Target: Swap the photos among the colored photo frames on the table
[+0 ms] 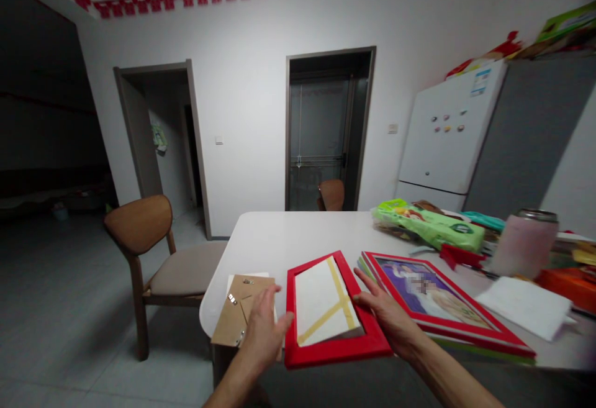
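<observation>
A red picture frame (pixel 338 358) lies at the front of the white table, with a white sheet (pixel 321 299) crossed by yellow tape strips slanting inside its opening. My right hand (pixel 388 315) grips the frame's right side, thumb on the rim and index finger stretched out. On the other side, my left hand (pixel 264 327) is open, its thumb at the frame's left edge and its fingers over a brown backing board (pixel 233 318) with metal clips. Whether that thumb presses on the frame, I cannot tell. Beside my right hand sits another red frame (pixel 465 327) holding a purple picture, stacked on a green one.
Along the table's right side are a green plastic package (pixel 433 228), a pink jar (pixel 526 246), white folded paper (pixel 524 305) and an orange item (pixel 570 284). A wooden chair (pixel 139 225) stands left of the white table (pixel 279 231). Behind is a fridge (pixel 447 135).
</observation>
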### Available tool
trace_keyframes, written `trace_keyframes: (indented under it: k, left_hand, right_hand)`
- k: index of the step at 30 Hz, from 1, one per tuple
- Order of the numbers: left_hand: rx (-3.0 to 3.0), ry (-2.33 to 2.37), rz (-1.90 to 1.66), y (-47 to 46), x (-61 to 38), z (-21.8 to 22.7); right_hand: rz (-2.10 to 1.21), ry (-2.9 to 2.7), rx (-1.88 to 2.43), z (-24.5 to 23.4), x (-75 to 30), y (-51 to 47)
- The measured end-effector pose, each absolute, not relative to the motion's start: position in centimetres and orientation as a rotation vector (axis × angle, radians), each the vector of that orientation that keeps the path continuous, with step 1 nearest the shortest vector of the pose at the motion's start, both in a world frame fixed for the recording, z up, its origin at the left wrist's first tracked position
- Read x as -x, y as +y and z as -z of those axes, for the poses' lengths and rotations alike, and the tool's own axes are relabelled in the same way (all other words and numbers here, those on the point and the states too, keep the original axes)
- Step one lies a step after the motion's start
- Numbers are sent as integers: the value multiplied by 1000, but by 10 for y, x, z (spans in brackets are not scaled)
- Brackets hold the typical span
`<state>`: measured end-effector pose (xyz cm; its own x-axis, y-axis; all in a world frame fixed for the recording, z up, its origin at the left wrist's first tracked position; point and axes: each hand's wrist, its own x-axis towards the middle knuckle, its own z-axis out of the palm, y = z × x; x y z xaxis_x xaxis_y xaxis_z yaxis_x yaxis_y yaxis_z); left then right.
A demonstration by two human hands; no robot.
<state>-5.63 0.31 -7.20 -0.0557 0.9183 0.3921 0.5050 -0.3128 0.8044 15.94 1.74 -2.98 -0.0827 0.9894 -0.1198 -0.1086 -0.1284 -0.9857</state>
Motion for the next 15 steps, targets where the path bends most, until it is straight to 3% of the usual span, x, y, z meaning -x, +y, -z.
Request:
trace_keyframes:
  k: [5, 11, 15]
  left_hand:
    - [-2004, 1180, -1106, -17, -7, 61]
    - [-2026, 1223, -1370, -8, 1, 44]
    - [-1665, 1410, -1617, -1, 40, 45]
  right_hand:
    - [-1343, -1178, 1098, 25, -152, 13]
    - [-1234, -1309, 1250, 28, -161, 22]
    - [-904, -1593, 1562, 51, -179, 34]
